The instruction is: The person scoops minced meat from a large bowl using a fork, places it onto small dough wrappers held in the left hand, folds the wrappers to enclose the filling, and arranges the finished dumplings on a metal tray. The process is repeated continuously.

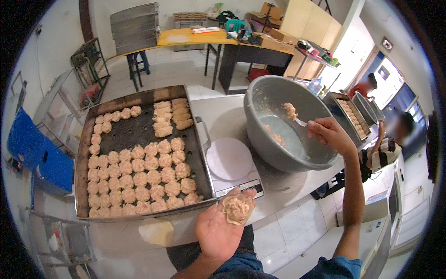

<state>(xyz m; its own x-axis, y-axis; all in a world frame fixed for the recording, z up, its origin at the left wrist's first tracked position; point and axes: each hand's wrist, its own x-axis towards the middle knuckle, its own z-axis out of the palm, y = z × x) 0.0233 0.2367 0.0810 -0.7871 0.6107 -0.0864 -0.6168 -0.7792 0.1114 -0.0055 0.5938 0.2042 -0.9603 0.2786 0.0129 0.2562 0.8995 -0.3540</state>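
Observation:
My left hand (214,235) is palm up in front of the scale, its fingers stretched beneath a round dumpling wrapper (250,217) topped with a mound of pinkish meat filling (236,208). Over the big grey basin (265,145), my right hand (326,132) pinches the handle of a spoon (300,122). A clump of filling (290,110) clings to the spoon's tip. More smears of filling lie low inside the basin. A white kitchen scale (229,159) stands between the basin and a dark metal tray (129,134) that bears rows of shaped dumplings (139,179).
Pale flat wrappers (157,232) lie at the table's near edge. Rolled pieces (162,118) fill the tray's far right corner. Two other people (388,144) are at the right, near another filled tray (351,116). A yellow table (195,38) stands behind.

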